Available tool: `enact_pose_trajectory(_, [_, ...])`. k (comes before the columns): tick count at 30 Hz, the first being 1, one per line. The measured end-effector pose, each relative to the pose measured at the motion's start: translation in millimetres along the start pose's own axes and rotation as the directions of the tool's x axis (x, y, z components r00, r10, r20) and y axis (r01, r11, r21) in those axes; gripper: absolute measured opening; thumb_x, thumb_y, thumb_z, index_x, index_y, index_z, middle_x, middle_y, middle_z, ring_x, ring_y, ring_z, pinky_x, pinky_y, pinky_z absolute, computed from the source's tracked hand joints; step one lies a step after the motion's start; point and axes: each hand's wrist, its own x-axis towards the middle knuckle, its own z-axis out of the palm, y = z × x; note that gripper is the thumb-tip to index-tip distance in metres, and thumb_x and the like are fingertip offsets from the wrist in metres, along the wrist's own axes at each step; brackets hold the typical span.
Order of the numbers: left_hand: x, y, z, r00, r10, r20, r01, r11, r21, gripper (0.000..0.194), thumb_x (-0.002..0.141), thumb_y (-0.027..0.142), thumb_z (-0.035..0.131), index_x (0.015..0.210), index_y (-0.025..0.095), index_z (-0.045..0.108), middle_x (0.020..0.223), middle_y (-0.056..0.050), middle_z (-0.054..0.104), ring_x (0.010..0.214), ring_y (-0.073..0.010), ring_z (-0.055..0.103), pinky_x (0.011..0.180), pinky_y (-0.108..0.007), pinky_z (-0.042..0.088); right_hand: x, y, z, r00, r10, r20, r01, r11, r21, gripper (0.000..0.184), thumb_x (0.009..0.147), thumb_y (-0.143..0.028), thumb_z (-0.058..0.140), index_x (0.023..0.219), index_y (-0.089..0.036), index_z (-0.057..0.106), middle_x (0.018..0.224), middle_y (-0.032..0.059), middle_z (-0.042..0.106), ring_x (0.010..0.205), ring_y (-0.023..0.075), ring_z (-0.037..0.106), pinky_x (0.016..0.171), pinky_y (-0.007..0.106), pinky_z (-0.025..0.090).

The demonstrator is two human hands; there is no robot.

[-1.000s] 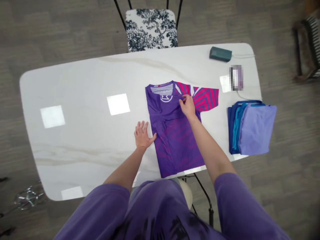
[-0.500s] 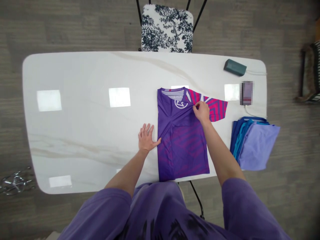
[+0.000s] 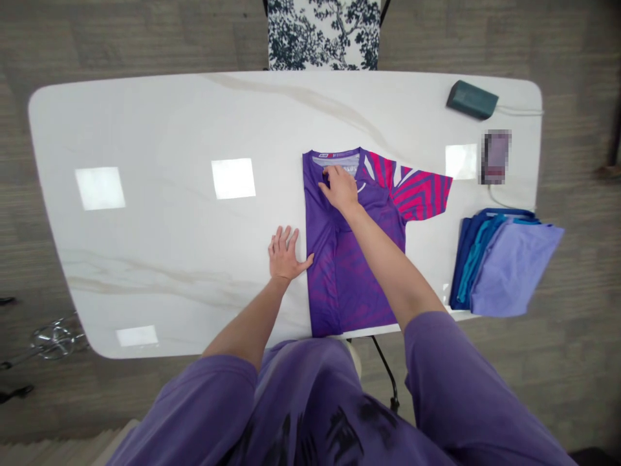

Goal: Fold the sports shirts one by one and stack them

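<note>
A purple jersey [image 3: 369, 272] lies on the white table with its left side folded inward in a straight edge. Its pink-striped sleeve [image 3: 422, 194] spreads to the right, and the collar [image 3: 334, 155] points to the far side. My left hand [image 3: 287, 254] is flat on the table with fingers spread, its thumb resting on the jersey's left edge. Just below the collar, my right hand [image 3: 341, 186] touches the jersey front, thumb and bent fingers apart, covering most of the white emblem.
At the table's [image 3: 165, 259] right end sits a stack of folded blue and lilac clothes [image 3: 514, 265], partly over the front edge. Behind it are a blurred-out phone-like item [image 3: 495, 156] and a dark green box [image 3: 472, 100], both with cables. A patterned chair [image 3: 323, 35] stands beyond.
My right hand has moved left from near the sleeve to the collar area. My left hand stays by the folded edge. The camera view has shifted slightly.
</note>
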Motion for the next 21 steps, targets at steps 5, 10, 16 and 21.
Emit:
enact_pose_trajectory(5, [-0.1,-0.3,-0.1,1.000,-0.008,0.010,0.008,1.000,-0.027,0.107,0.090,0.070,0.082,0.181,0.025,0.050,0.186,-0.017,0.045,0.181,-0.0431,0.024,0.148,-0.066,0.020,13.9,-6.1,1.5,0.998,0.004,-0.067,0.000,0.998,0.061,0.053,0.120,-0.061,0.050,0.150,-0.017,0.058,0.147,0.0198,0.066,0.143,0.0369,0.059,0.129,0.066,0.044])
enact_pose_trajectory(10, [2.2,7.4,-14.2,0.989,-0.060,0.136,0.063,0.998,-0.021,0.108,0.094,0.073,0.075,0.185,0.023,0.043,0.191,-0.017,0.037,0.184,-0.0433,0.013,0.149,-0.065,0.014,-123.2,-13.0,12.4,0.955,0.228,-0.189,-0.189,0.961,0.202,0.048,0.121,-0.063,0.043,0.135,-0.023,0.064,0.126,0.0120,0.074,0.120,0.0281,0.070,0.111,0.044,0.056])
enact_pose_trajectory(16, [-4.9,15.3,-28.2,0.983,-0.052,0.178,0.057,0.998,-0.020,0.099,0.104,0.070,0.061,0.188,0.024,0.034,0.194,-0.014,0.031,0.185,-0.0395,0.008,0.149,-0.064,0.008,-394.6,-41.9,50.0,0.759,0.648,0.064,-0.634,0.713,0.299,0.041,0.109,-0.063,0.058,0.109,-0.026,0.073,0.104,0.0094,0.079,0.092,0.0264,0.072,0.092,0.040,0.061])
enact_pose_trajectory(21, [-12.1,22.9,-37.9,0.989,-0.112,0.098,0.113,0.993,-0.011,0.074,0.118,0.055,0.037,0.184,0.021,0.040,0.186,-0.019,0.044,0.180,-0.0352,0.027,0.145,-0.059,0.026,-513.2,-76.9,79.6,0.632,0.772,0.068,-0.739,0.574,0.353,0.040,0.101,-0.065,0.067,0.110,-0.027,0.077,0.107,0.0105,0.079,0.085,0.0275,0.071,0.087,0.043,0.062])
